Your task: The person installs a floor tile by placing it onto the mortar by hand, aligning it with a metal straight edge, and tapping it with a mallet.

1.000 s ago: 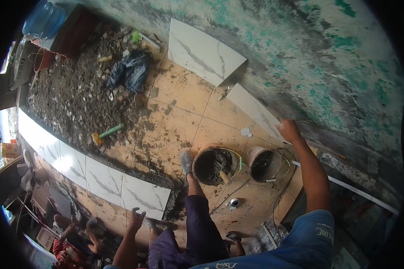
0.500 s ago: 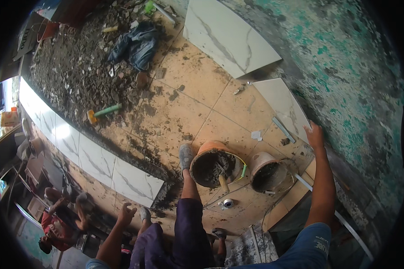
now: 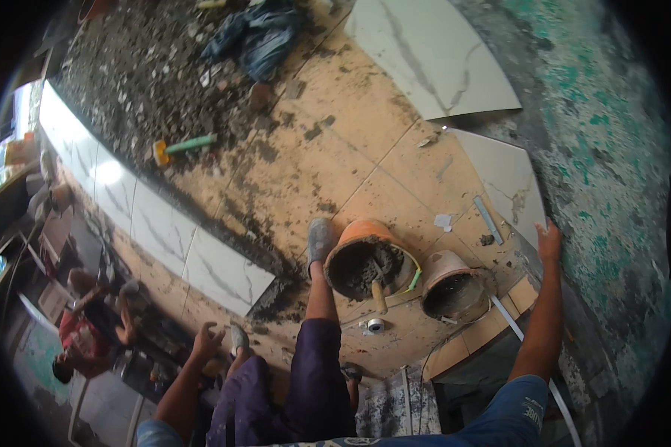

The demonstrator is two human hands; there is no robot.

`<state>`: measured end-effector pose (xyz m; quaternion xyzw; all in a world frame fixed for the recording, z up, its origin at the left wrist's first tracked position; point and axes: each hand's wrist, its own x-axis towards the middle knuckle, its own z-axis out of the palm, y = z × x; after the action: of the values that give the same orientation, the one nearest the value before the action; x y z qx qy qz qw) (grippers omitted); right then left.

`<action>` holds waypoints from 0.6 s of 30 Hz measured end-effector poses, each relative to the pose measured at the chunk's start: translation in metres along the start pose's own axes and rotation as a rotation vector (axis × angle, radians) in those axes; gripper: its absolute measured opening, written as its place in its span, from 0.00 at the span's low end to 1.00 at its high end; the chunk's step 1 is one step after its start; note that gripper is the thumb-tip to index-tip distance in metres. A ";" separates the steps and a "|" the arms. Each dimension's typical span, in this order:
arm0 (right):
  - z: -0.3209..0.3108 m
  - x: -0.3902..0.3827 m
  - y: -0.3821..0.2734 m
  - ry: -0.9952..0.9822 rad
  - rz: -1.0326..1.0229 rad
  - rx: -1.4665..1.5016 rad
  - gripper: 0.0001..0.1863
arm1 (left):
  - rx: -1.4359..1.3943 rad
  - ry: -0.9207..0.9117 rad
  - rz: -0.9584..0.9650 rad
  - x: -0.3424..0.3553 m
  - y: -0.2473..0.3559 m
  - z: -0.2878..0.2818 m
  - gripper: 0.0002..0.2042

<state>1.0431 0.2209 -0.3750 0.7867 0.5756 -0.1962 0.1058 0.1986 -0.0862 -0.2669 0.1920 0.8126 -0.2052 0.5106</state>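
Note:
My right hand [image 3: 547,242] grips the lower right corner of a white marble-look tile [image 3: 499,177] that stands against the stained wall [image 3: 592,171]. A second such tile [image 3: 434,52] leans on the wall farther along. My left hand [image 3: 207,339] hangs low at the lower left, empty, its fingers apart and loosely bent. Beside my forward foot stand an orange bucket of grey mortar [image 3: 364,242] with a trowel [image 3: 378,295] in it and a paler bucket [image 3: 445,266]. A short metal strip [image 3: 488,219] lies on the floor beside the held tile.
Rubble [image 3: 142,74] with a blue bundle [image 3: 253,41] and a mallet [image 3: 190,145] covers the upper left. A row of white tiles [image 3: 164,231] borders it. A seated co-worker [image 3: 86,335] is at lower left. A tape roll [image 3: 375,325] lies below the buckets; a long bar [image 3: 508,316] slants at right.
My view has turned, so the wall tiles and buckets appear shifted. My right hand and the tile it holds sit farther right in the picture. My left hand remains low and empty.

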 end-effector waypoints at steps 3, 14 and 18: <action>-0.004 0.007 0.033 -0.037 0.054 -0.020 0.21 | -0.061 0.028 -0.013 -0.008 0.013 0.005 0.24; -0.008 0.018 0.020 0.013 0.133 -0.493 0.28 | -0.061 0.034 -0.020 -0.014 -0.034 0.016 0.24; -0.013 0.020 0.033 0.173 0.092 -0.587 0.27 | -0.123 -0.013 -0.038 -0.017 -0.030 0.026 0.24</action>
<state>1.0822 0.2331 -0.3739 0.7614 0.5785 0.0512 0.2881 0.2092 -0.1269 -0.2577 0.1436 0.8239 -0.1658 0.5225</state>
